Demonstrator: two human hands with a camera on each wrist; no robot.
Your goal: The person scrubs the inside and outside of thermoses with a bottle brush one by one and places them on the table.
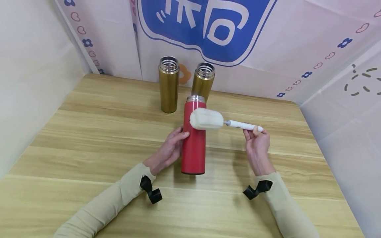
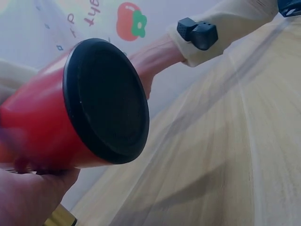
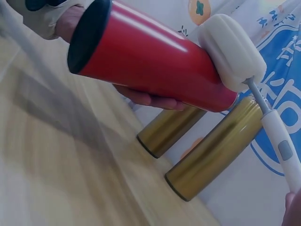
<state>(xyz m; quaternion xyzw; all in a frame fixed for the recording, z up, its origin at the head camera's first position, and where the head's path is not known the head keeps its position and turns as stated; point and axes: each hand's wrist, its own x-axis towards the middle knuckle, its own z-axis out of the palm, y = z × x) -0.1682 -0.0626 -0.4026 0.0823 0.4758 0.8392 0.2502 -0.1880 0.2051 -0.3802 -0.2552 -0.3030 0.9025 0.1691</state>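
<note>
My left hand (image 1: 170, 147) grips a red thermos bottle (image 1: 193, 152) round its side, holding it up off the table with the bare steel mouth at the top. The bottle's black base (image 2: 110, 101) faces the left wrist camera. In my right hand (image 1: 258, 145) I pinch the white handle (image 1: 242, 125) of a bottle brush near its end. The brush's white sponge head (image 1: 206, 119) points left and overlaps the upper part of the bottle in the head view. In the right wrist view the sponge head (image 3: 230, 49) lies right at the bottle's side, near its neck.
Two gold bottles without lids stand at the back of the wooden table (image 1: 104, 138): one gold bottle (image 1: 168, 89) at left, the other gold bottle (image 1: 203, 84) partly hidden behind the red one. A printed curtain (image 1: 256, 76) hangs behind the table.
</note>
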